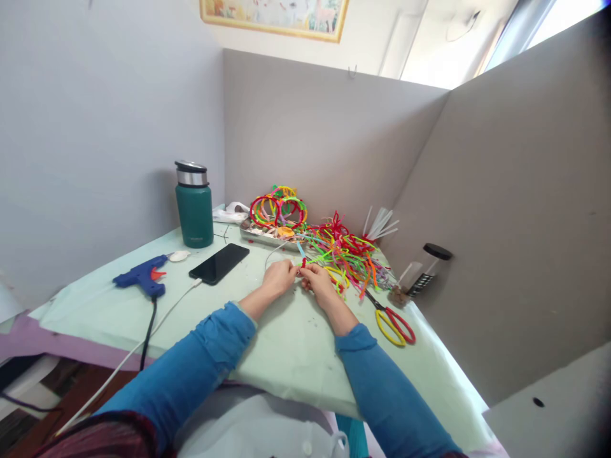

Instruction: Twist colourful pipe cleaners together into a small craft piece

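Note:
My left hand [280,277] and my right hand [319,284] meet above the middle of the table, fingertips pinched together. Between them is a small red fuzzy pipe cleaner [303,262], its upper end poking above the fingers. The rest of it is hidden by my fingertips. Just beyond my right hand spreads a heap of colourful pipe cleaners [351,249] in red, green, orange and yellow. Scissors [395,326] with one yellow and one red handle lie to the right of that hand, their blades partly under the heap.
At the left lie a blue glue gun [143,275] with a black cord and a black phone [219,263] on a white cable. A green bottle [195,213] stands behind them. A metal tray [267,240] holds looped pipe cleaners. A clear black-lidded jar [424,270] is at the right; grey partitions surround the table.

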Demonstrator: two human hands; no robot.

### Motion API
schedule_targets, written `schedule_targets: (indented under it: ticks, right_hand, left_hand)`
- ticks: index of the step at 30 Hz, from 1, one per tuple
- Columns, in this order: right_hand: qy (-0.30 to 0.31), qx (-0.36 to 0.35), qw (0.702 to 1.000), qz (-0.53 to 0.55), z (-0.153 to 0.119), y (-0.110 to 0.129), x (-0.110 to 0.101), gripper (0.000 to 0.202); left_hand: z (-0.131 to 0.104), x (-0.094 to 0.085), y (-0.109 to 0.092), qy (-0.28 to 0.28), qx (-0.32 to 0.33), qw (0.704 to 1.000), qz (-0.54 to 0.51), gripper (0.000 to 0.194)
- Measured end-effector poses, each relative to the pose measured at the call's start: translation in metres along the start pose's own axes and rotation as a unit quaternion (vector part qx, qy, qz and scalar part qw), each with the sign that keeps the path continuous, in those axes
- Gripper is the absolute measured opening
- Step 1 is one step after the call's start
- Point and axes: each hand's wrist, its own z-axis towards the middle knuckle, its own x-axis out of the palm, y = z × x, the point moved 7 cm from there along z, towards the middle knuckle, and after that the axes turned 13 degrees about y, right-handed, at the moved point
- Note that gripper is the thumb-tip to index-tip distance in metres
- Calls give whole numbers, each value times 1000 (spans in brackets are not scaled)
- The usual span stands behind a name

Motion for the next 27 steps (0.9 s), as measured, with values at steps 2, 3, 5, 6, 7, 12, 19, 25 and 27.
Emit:
schedule_targets:
  ticks: [2, 3, 5, 6, 7, 12, 19, 25, 27]
  right_hand:
    - [-3, 1, 1000, 1, 0, 1, 0, 16]
    - [-6, 1, 1000, 1, 0, 1, 0, 16]
    - [-11, 2, 1000, 3, -1, 1, -1, 16]
    - [-13, 4, 1000, 4, -1, 2, -1, 16]
    - [-15, 5, 1000, 5, -1, 2, -1, 17]
    - [-19, 12, 1000, 8, -2, 2, 0, 17]
    - [-21, 14, 999, -36, -2, 4, 3, 15]
    - [-12, 5, 995, -101, 2, -1, 2, 12]
    - [-3, -3, 992, -126, 4, -3, 1, 11]
  left_hand:
    - [0, 0, 0, -2, 4, 1000, -1, 36]
    - [-1, 0, -1, -3, 7, 1000, -3, 36]
    - [-1, 0, -2, -4, 14, 1000, -8, 35]
    - [-2, 0, -2, -4, 18, 1000, -10, 35]
    - [-2, 0, -3, -4, 22, 1000, -12, 35]
    - [-3, -1, -6, -4, 39, 999, -17, 30]
    - [0, 4, -6, 14, 38, 999, -1, 26]
    - [-2, 7, -8, 29, 39, 998, 43, 27]
    - [-4, 8, -9, 34, 43, 997, 60, 28]
